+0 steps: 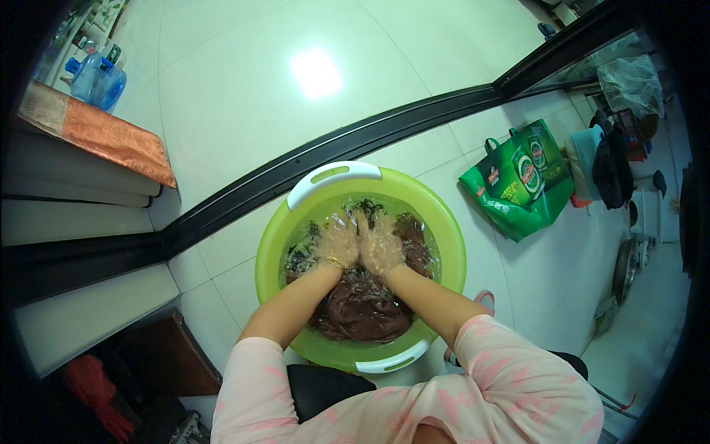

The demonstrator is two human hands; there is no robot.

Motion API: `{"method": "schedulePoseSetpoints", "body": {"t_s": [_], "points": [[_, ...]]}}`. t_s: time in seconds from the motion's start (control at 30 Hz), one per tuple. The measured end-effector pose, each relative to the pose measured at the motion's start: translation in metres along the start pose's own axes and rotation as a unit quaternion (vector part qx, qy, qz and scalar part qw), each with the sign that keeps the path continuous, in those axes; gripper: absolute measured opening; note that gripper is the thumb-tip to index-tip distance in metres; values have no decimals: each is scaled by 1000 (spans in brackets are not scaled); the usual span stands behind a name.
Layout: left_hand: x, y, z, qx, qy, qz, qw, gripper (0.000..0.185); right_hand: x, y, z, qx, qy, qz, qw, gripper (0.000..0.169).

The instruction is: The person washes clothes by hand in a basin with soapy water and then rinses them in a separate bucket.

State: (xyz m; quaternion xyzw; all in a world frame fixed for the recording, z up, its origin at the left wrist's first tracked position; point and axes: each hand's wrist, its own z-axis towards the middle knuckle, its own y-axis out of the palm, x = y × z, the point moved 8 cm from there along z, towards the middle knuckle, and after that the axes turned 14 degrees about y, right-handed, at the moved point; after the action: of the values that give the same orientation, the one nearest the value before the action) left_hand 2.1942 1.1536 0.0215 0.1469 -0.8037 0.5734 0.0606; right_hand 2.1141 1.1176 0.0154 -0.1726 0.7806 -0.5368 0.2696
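A round lime-green plastic basin (454, 238) with white handles stands on the floor before me, holding water. Dark brown cloth (363, 316) lies soaked in it, bulging near the side closest to me. Darker patterned cloth (366, 210) shows at the far side. Both hands are in the water side by side, over the middle of the cloth. My left hand (337, 243) has a thin bracelet at the wrist. My right hand (381, 244) is just beside it. Ripples blur the fingers, so whether they grip any cloth is unclear.
Beyond the basin runs a black door track (344, 139). A green printed shopping bag (521, 183) stands to the right. Blue water jugs (99, 80) sit at upper left, near an orange cloth cover (113, 141). Red rubber gloves (100, 394) hang at lower left.
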Motion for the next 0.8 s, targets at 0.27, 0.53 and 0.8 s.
{"method": "schedulePoseSetpoints", "body": {"t_s": [0.27, 0.53, 0.8], "points": [[-13, -33, 1, -63, 39, -93, 993, 65, -11, -49, 11, -37, -9, -37, 999, 46], [-2, -61, -70, 122, 62, -168, 976, 90, -60, -195, -66, -122, 59, 467, 874, 32], [5, -105, -73, 178, 84, -473, 859, 43, -60, -229, -81, 67, -37, 293, 953, 52]]}}
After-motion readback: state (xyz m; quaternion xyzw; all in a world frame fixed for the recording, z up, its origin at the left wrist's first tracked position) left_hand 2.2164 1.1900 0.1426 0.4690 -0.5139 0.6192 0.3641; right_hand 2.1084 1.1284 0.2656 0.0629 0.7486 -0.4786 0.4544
